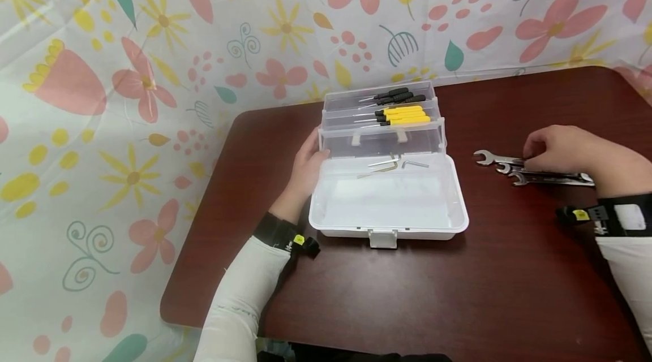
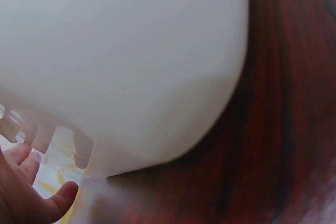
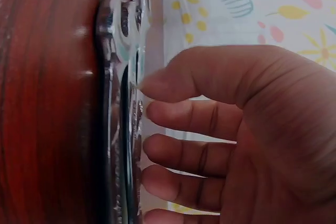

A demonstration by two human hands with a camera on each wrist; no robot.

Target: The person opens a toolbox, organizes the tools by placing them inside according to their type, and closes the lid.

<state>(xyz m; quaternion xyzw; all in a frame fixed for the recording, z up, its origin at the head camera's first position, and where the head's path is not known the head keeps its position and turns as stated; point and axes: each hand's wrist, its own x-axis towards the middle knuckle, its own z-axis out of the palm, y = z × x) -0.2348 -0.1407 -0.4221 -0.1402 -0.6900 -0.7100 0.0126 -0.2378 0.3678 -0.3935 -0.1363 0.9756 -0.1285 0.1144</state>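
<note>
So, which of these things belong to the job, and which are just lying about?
Seemingly part of the job: wrenches, at the right hand; toolbox, at the left hand.

Seemingly not in use: yellow screwdrivers, black screwdrivers and hex keys, all in the toolbox; table; flowered cloth.

No legible text; perhaps stamped lettering [image 3: 137, 108] on the wrenches [image 3: 113, 129], badly blurred.

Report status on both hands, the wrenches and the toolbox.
Left hand at left side of open toolbox. Right hand at wrenches. Wrenches on table, right of toolbox. No obstruction seen between.
</note>
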